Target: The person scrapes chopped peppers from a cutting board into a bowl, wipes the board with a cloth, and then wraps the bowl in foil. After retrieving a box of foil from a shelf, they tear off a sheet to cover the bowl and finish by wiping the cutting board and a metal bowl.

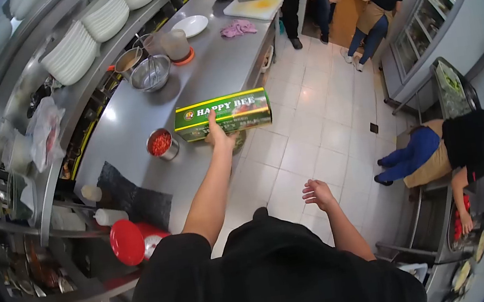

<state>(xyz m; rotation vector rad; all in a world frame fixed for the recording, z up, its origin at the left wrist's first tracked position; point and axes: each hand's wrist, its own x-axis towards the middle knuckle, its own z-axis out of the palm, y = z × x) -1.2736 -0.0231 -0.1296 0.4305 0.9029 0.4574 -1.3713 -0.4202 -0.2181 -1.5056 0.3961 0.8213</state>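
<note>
My left hand [220, 137] grips a long green box [222, 115] with yellow stripes and "HAPPY BEE" printed on it, the thumb lying over its front face. The box is held over the edge of the steel table [129, 132]. Just left of it on the table stands a metal container [162, 144] of chopped red pieces. Partly hidden behind my left wrist is something greenish, too covered to name. Over the tiled floor, my right hand [319, 194] hangs with loosely curled, parted fingers and holds nothing.
On the table are a metal bowl with a whisk [150, 74], a white plate [190, 26], a pink cloth [238, 28] and a cutting board [254, 7] with a knife. A red scale [127, 242] sits at left. A co-worker [443, 149] bends over a right-hand counter; others stand at back.
</note>
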